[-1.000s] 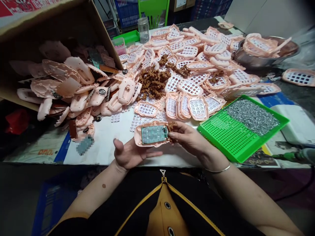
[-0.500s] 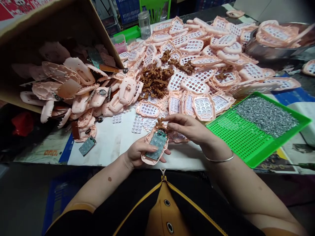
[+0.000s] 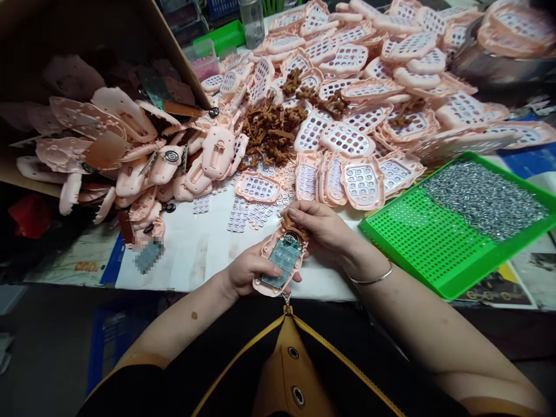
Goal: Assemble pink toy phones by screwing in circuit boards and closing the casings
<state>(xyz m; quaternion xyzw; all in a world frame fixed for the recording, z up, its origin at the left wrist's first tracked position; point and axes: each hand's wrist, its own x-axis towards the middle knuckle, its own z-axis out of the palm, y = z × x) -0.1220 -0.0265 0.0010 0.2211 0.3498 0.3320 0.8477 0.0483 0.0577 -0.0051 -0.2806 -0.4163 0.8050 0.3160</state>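
In my left hand (image 3: 252,267) I hold a pink toy phone shell (image 3: 266,287), its thumb lying across the green circuit board (image 3: 284,259) inside. At the shell's top end sits a brown antler-shaped piece (image 3: 288,223). My right hand (image 3: 319,227) pinches that brown piece between thumb and fingers, against the top of the shell. Beyond my hands, a heap of similar brown pieces (image 3: 271,130) lies among pink shell halves with white keypads (image 3: 362,184).
A tipped cardboard box (image 3: 180,43) at left spills pink shells with wired boards (image 3: 217,153). On the right stands a green perforated tray (image 3: 403,237) with many small screws (image 3: 486,197). A metal bowl (image 3: 499,72) of shells is at back right. Loose white keypads (image 3: 238,215) lie mid-table.
My right hand has closed more tightly over the brown piece and pressed in nearer the shell's top. The shell has shifted slightly right. The camera view has moved a little.
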